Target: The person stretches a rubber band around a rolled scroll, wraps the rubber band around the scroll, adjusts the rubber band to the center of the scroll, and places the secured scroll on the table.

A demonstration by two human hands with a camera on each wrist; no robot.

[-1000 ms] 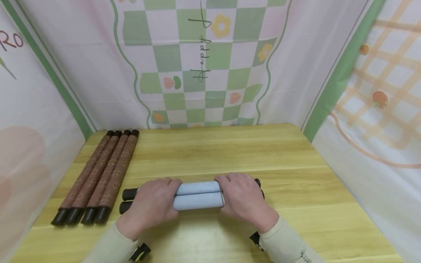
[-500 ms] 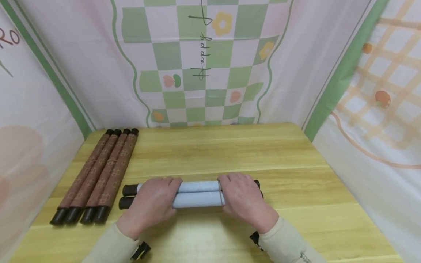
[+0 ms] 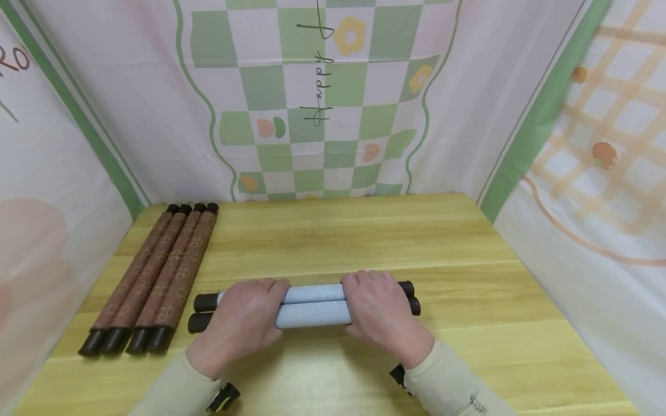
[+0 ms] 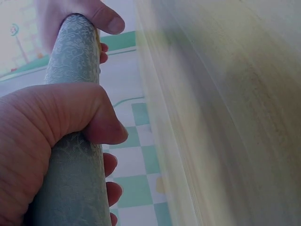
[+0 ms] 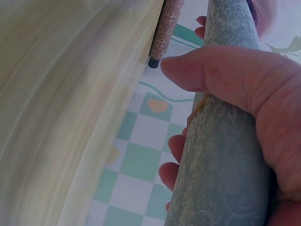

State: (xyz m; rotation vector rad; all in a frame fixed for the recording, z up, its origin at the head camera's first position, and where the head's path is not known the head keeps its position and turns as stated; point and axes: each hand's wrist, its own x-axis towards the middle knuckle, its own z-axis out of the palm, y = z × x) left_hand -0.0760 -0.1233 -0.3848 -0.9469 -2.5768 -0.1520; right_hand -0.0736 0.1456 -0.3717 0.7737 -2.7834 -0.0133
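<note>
Two pale blue hanging scrolls (image 3: 314,315), rolled up and with dark end knobs, lie side by side across my hands. Fine floral patterning shows on their covering in both wrist views. My left hand (image 3: 245,315) grips the pair left of their middle, thumb on the near side and fingers curled round the far side. The same grip is made by my right hand (image 3: 382,306) toward the right end. A thin tan band (image 5: 200,106) passes around the scrolls beneath the right thumb. In the left wrist view the scrolls are apart from the tabletop.
Several brown patterned scrolls (image 3: 156,277) with black ends lie in a row at the left of the wooden table (image 3: 364,237). Behind the table hangs a green-and-white checked cloth (image 3: 304,86). More printed cloth (image 3: 588,173) hangs at the sides.
My right hand has slid slightly left along the scrolls, covering the thin band seen beside it half a second ago. More of the right end knobs shows. The left hand stays nearly in place.
</note>
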